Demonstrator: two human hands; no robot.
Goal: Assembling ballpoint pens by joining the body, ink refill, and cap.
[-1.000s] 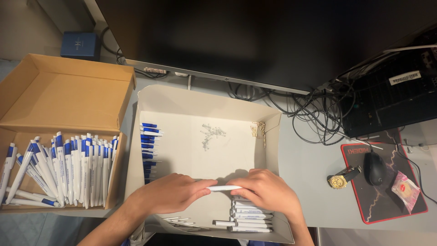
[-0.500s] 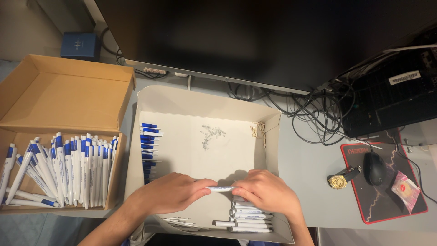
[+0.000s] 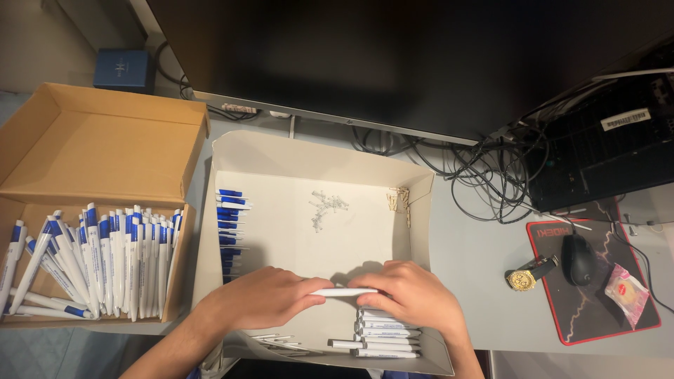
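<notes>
Both hands sit slightly lower vs. 1 s ago, palms down. Left hand [image 3: 263, 298] & right hand [image 3: 414, 295]: fingers pinching opposite ends of white pen barrel [image 3: 344, 292], horiz. over white box [image 3: 316, 158].

Soft, dim overhead light leaves the white tray [image 3: 281, 210] brightest, the hands cast a faint shadow onto its floor, the monitor [image 3: 393, 56] swallows detail in black, and edges bow slightly.

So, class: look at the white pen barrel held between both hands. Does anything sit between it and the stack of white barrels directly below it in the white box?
Nothing visible does. The white pen barrel is pinched between the left hand and right hand, just above the stack of white barrels; the right hand covers part of that stack.
</notes>
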